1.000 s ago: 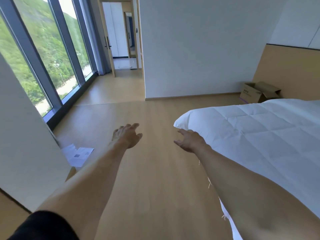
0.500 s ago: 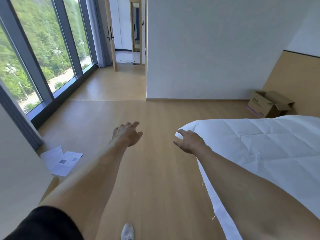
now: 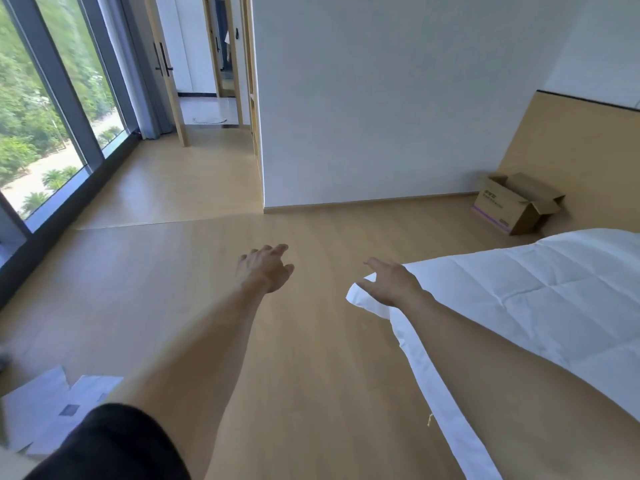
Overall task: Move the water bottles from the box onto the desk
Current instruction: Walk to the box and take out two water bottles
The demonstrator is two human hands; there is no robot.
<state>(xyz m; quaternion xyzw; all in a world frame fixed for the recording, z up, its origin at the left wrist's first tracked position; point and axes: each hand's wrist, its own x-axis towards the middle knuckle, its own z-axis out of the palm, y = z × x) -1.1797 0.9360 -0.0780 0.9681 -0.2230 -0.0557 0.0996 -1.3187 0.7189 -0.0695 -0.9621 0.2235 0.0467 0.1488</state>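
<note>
Ahead of the fingers of the left hand (image 3: 265, 271) there is open wooden floor (image 3: 311, 358) up to the white wall (image 3: 381, 98). To the right of the fingers of the right hand (image 3: 389, 282) the bed (image 3: 536, 299) fills the space. The open cardboard box (image 3: 512, 206) stands far ahead-right, between bed and wall. Papers (image 3: 52, 410) lie on the floor behind-left.

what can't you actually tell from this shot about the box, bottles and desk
- Inside of the cardboard box, head view: its flaps are open, but its near wall and the shallow viewing angle hide whether bottles are inside.
- Print on the box: too small.
- Desk: not in the frame.
- Papers on the floor: blurred, cut by the left edge.
</note>
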